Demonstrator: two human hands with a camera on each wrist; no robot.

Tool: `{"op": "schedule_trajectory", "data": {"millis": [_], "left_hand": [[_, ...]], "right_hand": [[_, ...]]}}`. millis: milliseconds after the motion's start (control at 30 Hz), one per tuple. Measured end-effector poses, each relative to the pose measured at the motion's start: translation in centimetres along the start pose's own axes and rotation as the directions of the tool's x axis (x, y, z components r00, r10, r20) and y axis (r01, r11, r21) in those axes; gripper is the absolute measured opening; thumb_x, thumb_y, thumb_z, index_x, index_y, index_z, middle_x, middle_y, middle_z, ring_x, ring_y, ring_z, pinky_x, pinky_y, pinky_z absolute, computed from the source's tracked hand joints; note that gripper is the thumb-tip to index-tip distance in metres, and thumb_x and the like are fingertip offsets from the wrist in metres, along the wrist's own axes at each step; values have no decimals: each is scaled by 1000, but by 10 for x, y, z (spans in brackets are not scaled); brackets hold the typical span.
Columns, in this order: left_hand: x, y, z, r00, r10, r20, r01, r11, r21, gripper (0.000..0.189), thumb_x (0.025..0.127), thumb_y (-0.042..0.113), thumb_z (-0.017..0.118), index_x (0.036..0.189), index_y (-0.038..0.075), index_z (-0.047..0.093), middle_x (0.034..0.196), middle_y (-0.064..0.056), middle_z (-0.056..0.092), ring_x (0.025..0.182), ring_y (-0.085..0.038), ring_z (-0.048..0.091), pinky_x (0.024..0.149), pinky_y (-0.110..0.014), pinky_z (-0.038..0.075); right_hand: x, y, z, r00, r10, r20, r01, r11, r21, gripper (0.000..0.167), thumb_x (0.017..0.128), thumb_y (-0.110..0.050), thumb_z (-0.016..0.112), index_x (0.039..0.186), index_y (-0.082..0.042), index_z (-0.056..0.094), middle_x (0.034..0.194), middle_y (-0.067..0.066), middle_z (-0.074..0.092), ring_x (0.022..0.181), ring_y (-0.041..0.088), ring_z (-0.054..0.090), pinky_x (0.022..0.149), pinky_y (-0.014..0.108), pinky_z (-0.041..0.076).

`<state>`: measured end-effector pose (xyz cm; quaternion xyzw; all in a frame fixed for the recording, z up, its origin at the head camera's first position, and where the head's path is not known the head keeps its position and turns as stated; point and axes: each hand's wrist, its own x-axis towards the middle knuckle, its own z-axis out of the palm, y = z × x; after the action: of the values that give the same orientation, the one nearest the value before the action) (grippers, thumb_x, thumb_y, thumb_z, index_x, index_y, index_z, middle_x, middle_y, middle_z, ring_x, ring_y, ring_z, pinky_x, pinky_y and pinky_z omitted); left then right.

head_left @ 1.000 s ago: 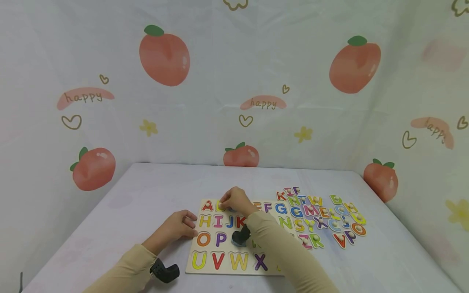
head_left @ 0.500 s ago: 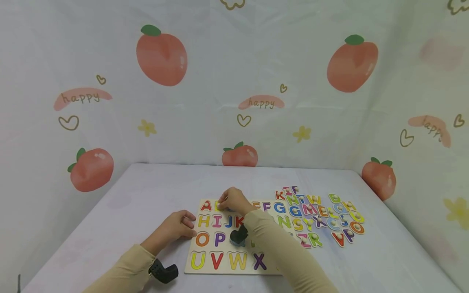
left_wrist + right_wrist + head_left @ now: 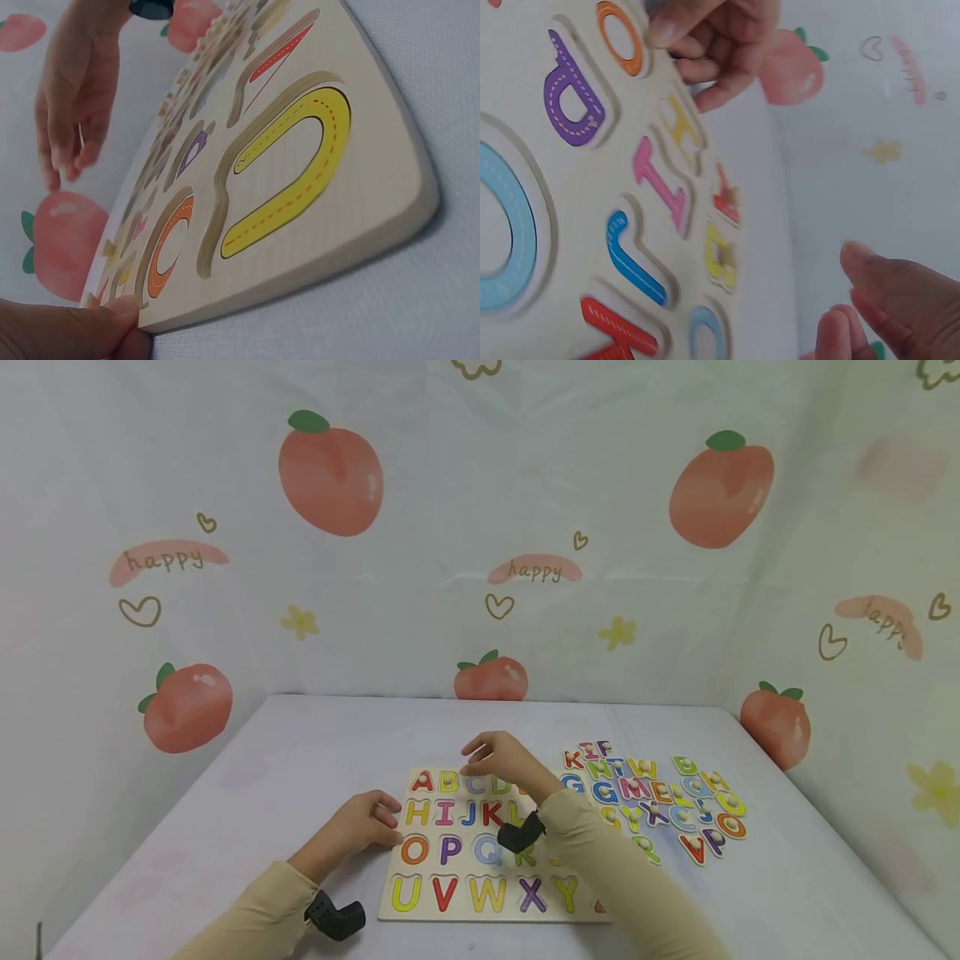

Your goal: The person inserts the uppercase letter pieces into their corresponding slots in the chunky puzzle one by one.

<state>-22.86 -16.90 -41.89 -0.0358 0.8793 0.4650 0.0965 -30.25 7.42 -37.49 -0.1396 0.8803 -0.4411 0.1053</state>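
A wooden alphabet puzzle board (image 3: 465, 917) lies on the table, with rows of coloured letter recesses. My left hand (image 3: 363, 822) holds its left edge near the orange O, the thumb (image 3: 112, 311) on the rim in the left wrist view. Red A piece (image 3: 423, 782) and yellow B piece (image 3: 448, 782), both with knobs, sit in the top row. My right hand (image 3: 506, 760) hovers over the top row near the C recess (image 3: 476, 785), its fingers loosely bent and holding nothing. Its forearm hides part of the board's right side.
Several loose knobbed letters lie in a cluster right of the board, among them a pink M (image 3: 636, 789), an orange O (image 3: 731, 826) and a red V (image 3: 693, 850). A white printed cloth (image 3: 420, 635) hangs behind the table (image 3: 330, 735).
My right hand has let go of the yellow B piece, risen and moved right. The B now shows in the top row. The left hand stays at the board's edge.
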Motion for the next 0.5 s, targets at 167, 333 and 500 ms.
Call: {"op": "schedule_trajectory", "data": {"millis": [167,333,500], "left_hand": [[0,0,0,1000,2,1,-2,1000,3,40,73,1,78,109,-1,60,85,-8,60,71,-16,57,63,-28,51],[1,-1,0,1000,0,-1,0,1000,14,41,73,1,78,110,0,60,85,-7,60,71,-16,57,64,-28,50],[3,-3,1,1000,15,-5,-15,999,31,43,73,2,79,111,0,60,85,-7,61,71,-16,57,64,-28,50]], "right_hand": [[-13,8,-27,997,-20,-77,25,998,61,30,85,-17,74,112,-6,67,98,6,65,90,18,61,86,40,50],[-31,23,-56,987,-41,-155,52,996,69,26,86,-17,72,110,-8,67,100,7,66,95,20,64,88,40,51],[-52,41,-87,976,-60,-211,72,996,52,30,88,-19,71,114,-5,64,103,11,65,97,23,65,87,43,51]]}}
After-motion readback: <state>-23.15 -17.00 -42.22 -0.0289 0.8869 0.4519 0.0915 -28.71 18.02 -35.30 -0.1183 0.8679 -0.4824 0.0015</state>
